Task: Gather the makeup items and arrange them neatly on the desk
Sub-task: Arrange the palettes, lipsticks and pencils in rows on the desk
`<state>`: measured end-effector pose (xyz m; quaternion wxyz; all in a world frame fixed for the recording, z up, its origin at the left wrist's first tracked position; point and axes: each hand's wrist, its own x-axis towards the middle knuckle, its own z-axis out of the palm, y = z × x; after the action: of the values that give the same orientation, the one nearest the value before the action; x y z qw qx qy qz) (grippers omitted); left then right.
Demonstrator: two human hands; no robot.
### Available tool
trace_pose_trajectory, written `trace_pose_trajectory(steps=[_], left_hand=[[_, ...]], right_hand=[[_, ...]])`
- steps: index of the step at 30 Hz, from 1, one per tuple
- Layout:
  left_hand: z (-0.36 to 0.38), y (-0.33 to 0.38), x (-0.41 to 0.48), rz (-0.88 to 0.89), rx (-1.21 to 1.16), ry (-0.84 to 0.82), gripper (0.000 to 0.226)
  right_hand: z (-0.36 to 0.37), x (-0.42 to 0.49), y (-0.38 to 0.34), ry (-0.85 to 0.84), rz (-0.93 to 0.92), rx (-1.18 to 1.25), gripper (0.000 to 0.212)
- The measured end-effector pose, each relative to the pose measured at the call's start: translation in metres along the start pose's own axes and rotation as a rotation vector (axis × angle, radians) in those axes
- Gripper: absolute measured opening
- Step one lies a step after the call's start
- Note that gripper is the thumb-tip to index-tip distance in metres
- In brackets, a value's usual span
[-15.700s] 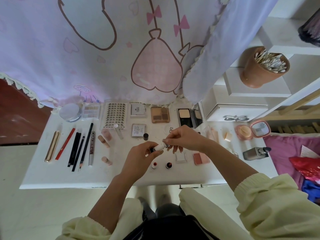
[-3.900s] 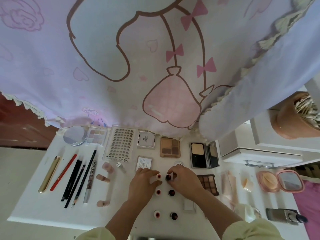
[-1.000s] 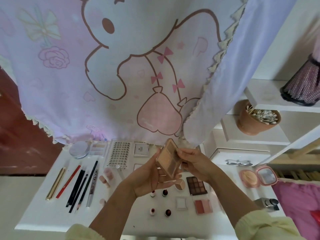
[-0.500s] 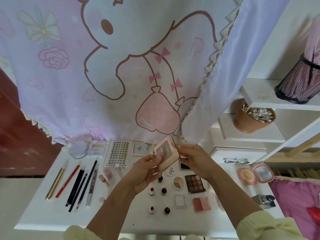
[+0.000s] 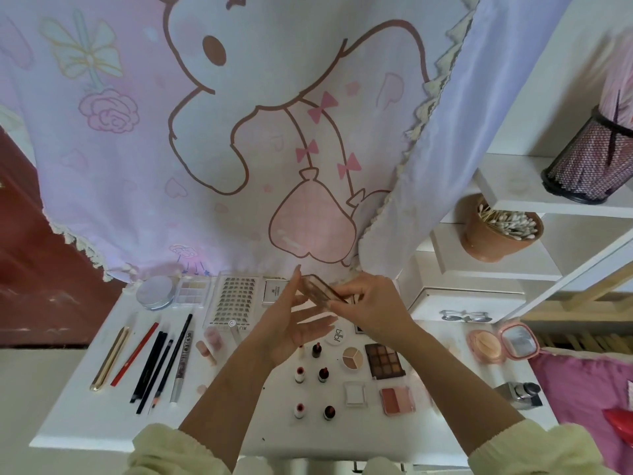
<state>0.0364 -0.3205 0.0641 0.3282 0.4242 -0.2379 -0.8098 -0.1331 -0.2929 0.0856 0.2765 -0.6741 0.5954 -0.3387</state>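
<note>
Eyeshadow palette edge-on, pinched between right-hand fingers, left-hand fingers straight and spread beside it, above white worktop, cartoon curtain behind.

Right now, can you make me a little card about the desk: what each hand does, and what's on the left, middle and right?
right hand: pinches the palette above the desk
left hand: open, fingers straight, beside the palette
left: pencils in a row
middle: six small bottles, two columns
right: pink compact, lid open
shelf: cup of swabs
</note>
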Motion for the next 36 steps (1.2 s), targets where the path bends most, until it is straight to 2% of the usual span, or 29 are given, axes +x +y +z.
trace_pose_trajectory(steps=[2,7,11,13,21,28,33,36], left_hand=[[0.002,0.002,0.0,-0.031,-0.11,-0.026,0.06],[0.001,0.001,-0.001,-0.097,-0.283,-0.071,0.073],[-0.002,-0.002,-0.001,-0.078,-0.229,-0.044,0.069],[-0.002,-0.001,-0.002,-0.068,-0.205,-0.047,0.07],[-0.003,0.0,0.002,-0.022,-0.173,-0.062,0.06],[-0.005,-0.002,0.007,-0.025,-0.154,-0.065,0.049],[-0.006,-0.004,0.005,-0.016,-0.141,-0.092,0.051],[-0.007,-0.005,0.005,-0.04,-0.137,-0.107,0.058]], right_hand=[[0.004,-0.002,-0.003,0.006,-0.044,-0.116,0.02],[0.004,-0.006,-0.013,0.008,-0.118,-0.215,0.018],[-0.007,-0.006,-0.021,-0.17,-0.078,-0.147,0.016],[-0.009,-0.005,-0.02,-0.197,-0.063,-0.066,0.015],[-0.007,0.001,-0.017,-0.199,-0.103,-0.146,0.015],[-0.004,0.002,-0.019,-0.196,-0.208,-0.404,0.016],[-0.001,0.004,-0.015,-0.103,-0.207,-0.33,0.02],[-0.006,0.007,-0.014,-0.107,-0.146,-0.267,0.02]])
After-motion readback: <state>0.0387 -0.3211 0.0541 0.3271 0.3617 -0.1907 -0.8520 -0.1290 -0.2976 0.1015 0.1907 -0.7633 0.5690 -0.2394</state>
